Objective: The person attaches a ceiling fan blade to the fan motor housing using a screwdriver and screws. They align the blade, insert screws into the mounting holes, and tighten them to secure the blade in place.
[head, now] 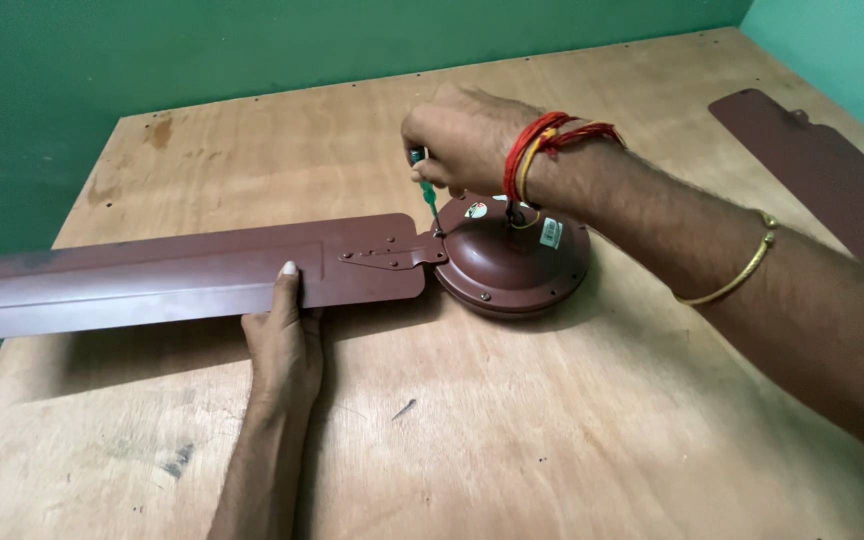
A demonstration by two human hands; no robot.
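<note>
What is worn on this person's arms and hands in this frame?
Both arms are bare, with no sleeves or gloves in view. The right hand has red and yellow threads wound round its wrist, and a thin gold bangle sits further up the forearm. The left hand wears nothing.

Fan blade [182, 275] lies on table [552, 440], stretching left from motor housing [517, 262]; left hand [282, 345] presses blade's near edge; right hand [462, 135] above housing, screwdriver [429, 195] tip seemingly at bracket [392, 256]; second blade [822, 170] far right of right hand.
</note>
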